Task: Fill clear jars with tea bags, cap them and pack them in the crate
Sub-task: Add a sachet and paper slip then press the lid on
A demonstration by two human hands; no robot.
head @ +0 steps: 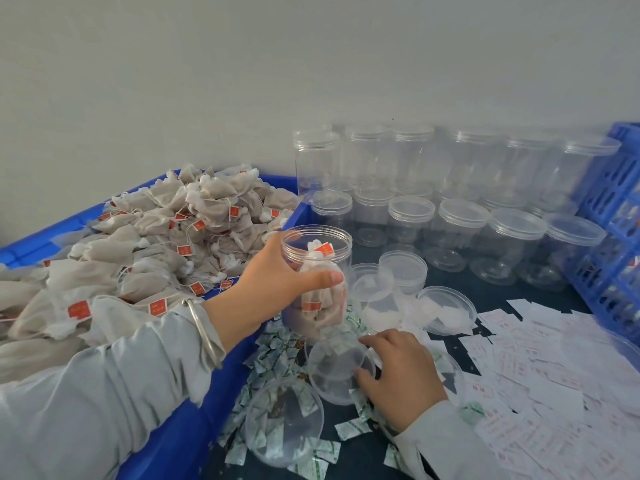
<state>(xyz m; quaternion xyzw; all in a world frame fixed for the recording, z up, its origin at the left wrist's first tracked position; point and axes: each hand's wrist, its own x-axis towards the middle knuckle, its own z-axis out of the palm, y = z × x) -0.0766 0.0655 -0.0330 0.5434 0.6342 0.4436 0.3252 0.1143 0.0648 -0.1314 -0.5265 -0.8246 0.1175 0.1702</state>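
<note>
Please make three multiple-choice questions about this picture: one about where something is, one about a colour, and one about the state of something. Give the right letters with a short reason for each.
1. Where is the pile of tea bags?
A. In the blue tub on the left
B. Inside the crate on the right
C. On the paper slips

2. What colour are the tags on the tea bags?
A. Green
B. Red
C. Yellow

3. What is the state of the jar in the left hand?
A. Capped and empty
B. Lying on its side
C. Open, holding tea bags

Answers:
1 A, the bags heap inside the blue tub.
2 B, small red tags hang on strings.
3 C, its mouth has no lid, and the right hand touches a loose lid.
</note>
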